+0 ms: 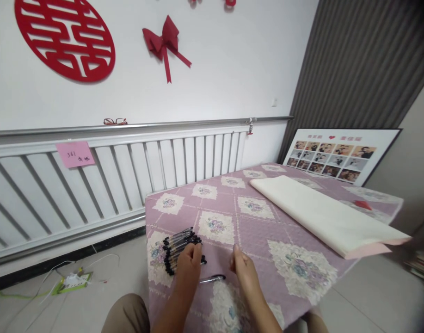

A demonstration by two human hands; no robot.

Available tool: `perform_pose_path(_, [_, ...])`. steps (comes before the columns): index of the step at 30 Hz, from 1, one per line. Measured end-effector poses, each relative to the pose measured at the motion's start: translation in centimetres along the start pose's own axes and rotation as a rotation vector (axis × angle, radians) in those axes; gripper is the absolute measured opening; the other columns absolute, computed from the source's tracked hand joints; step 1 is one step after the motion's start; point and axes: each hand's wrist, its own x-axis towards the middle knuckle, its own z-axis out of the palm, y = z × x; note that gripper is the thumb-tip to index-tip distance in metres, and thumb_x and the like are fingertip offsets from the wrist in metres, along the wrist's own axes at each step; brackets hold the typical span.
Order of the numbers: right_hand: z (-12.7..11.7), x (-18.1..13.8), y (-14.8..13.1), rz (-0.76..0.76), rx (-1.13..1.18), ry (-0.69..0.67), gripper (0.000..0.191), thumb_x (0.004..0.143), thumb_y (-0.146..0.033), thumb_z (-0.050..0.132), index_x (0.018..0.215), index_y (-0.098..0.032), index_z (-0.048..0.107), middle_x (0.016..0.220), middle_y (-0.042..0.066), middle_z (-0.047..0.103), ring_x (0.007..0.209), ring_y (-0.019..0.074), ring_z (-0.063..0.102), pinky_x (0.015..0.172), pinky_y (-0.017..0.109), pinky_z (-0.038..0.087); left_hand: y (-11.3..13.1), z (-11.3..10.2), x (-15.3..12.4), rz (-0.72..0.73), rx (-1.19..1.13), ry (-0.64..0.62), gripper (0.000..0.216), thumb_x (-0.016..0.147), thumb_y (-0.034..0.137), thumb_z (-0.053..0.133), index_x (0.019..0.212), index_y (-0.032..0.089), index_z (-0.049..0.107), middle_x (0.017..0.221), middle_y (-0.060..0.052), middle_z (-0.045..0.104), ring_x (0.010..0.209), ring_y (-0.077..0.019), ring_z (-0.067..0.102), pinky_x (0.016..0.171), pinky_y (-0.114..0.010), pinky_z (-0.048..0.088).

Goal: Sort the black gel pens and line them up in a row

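Note:
A pile of black-capped pens point(175, 247) lies on the near left of a purple floral quilt point(253, 231). My left hand point(188, 264) rests on the right edge of the pile, fingers curled over the pens. A single pen point(212, 279) lies on the quilt just in front, between my two hands. My right hand point(242, 268) hovers to the right of it, fingers held together and pointing up, with nothing visible in it.
A folded cream cloth point(322, 215) lies across the right of the quilt. A photo board point(336, 155) leans at the back right. A white radiator point(111, 171) runs along the wall, with glasses point(115, 121) on its ledge. Papers and cables point(71, 280) lie on the floor.

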Motion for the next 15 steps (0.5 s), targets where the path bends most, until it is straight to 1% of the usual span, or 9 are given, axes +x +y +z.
perform_pose_path(2, [0.0,0.6,-2.2,-0.043,0.037,-0.004,0.057,0.08,-0.068,0.029,0.046,-0.023,0.034,0.043,-0.004,0.037,0.045,0.0129,0.037,0.048,0.025,0.031,1.8,-0.3,0.9,0.013,-0.023,0.007,0.042,0.088,0.049,0.03,0.055,0.021,0.032,0.052,0.006,0.031,0.052,-0.0109,0.034,0.051,-0.023,0.027])
perform_pose_path(4, [0.0,0.8,-4.8,-0.124,0.064,-0.014,0.058,0.083,-0.065,0.025,0.046,-0.022,0.037,0.045,-0.003,0.039,0.048,0.0131,0.04,0.05,0.025,0.032,3.7,-0.7,1.4,0.024,-0.041,0.021,0.043,0.089,0.049,0.027,0.055,0.022,0.029,0.052,0.006,0.03,0.052,-0.0108,0.032,0.05,-0.023,0.026])
perform_pose_path(6, [-0.2,0.7,-7.2,-0.192,0.058,-0.025,0.06,0.086,-0.062,0.021,0.046,-0.021,0.038,0.047,-0.002,0.042,0.05,0.0133,0.043,0.053,0.024,0.033,5.4,-1.0,1.6,0.044,-0.036,0.067,0.043,0.089,0.048,0.026,0.055,0.022,0.027,0.052,0.006,0.029,0.051,-0.0108,0.03,0.05,-0.024,0.024])
perform_pose_path(8, [-0.3,0.5,-9.0,-0.252,0.015,-0.015,0.059,0.088,-0.059,0.021,0.048,-0.021,0.041,0.049,-0.002,0.044,0.052,0.0133,0.044,0.054,0.024,0.034,6.4,-1.2,1.8,0.078,0.01,0.089,0.043,0.089,0.047,0.027,0.055,0.022,0.029,0.053,0.006,0.031,0.052,-0.011,0.032,0.051,-0.024,0.025])
perform_pose_path(9, [-0.4,0.4,-9.4,-0.268,-0.015,-0.005,0.057,0.088,-0.057,0.022,0.049,-0.02,0.042,0.05,-0.002,0.045,0.053,0.0133,0.045,0.055,0.024,0.034,6.5,-1.2,1.9,0.088,0.053,0.073,0.042,0.09,0.046,0.025,0.056,0.021,0.031,0.054,0.005,0.033,0.053,-0.0112,0.034,0.052,-0.024,0.026])
perform_pose_path(11, [-0.4,0.4,-9.2,-0.277,-0.093,0.0,0.051,0.088,-0.054,0.027,0.054,-0.02,0.046,0.053,-0.002,0.048,0.056,0.0141,0.047,0.056,0.024,0.035,5.8,-1.0,2.0,0.099,0.171,-0.005,0.041,0.092,0.041,0.022,0.061,0.021,0.039,0.056,0.004,0.04,0.056,-0.0118,0.04,0.054,-0.023,0.03])
perform_pose_path(12, [-0.3,0.5,-8.5,-0.276,-0.156,-0.015,0.047,0.088,-0.051,0.029,0.057,-0.02,0.048,0.055,-0.001,0.051,0.057,0.0147,0.049,0.057,0.024,0.037,5.1,-0.8,2.0,0.107,0.26,-0.074,0.039,0.093,0.037,0.021,0.066,0.02,0.044,0.06,0.004,0.044,0.059,-0.0122,0.044,0.057,-0.022,0.032])
perform_pose_path(13, [-0.3,0.6,-7.5,-0.273,-0.221,-0.04,0.043,0.087,-0.049,0.032,0.061,-0.02,0.051,0.059,-0.001,0.054,0.06,0.0156,0.052,0.058,0.024,0.038,4.1,-0.6,1.8,0.111,0.301,-0.115,0.034,0.092,0.034,0.026,0.071,0.02,0.049,0.064,0.003,0.049,0.062,-0.0125,0.047,0.059,-0.022,0.034])
perform_pose_path(15, [-0.1,0.7,-4.6,-0.287,-0.442,-0.136,0.034,0.086,-0.042,0.035,0.07,-0.02,0.056,0.066,0.002,0.06,0.065,0.0172,0.055,0.061,0.026,0.041,1.7,-0.1,1.1,0.117,0.351,-0.192,0.017,0.085,0.027,0.042,0.08,0.019,0.055,0.076,0.0,0.057,0.071,-0.0136,0.051,0.066,-0.023,0.036])
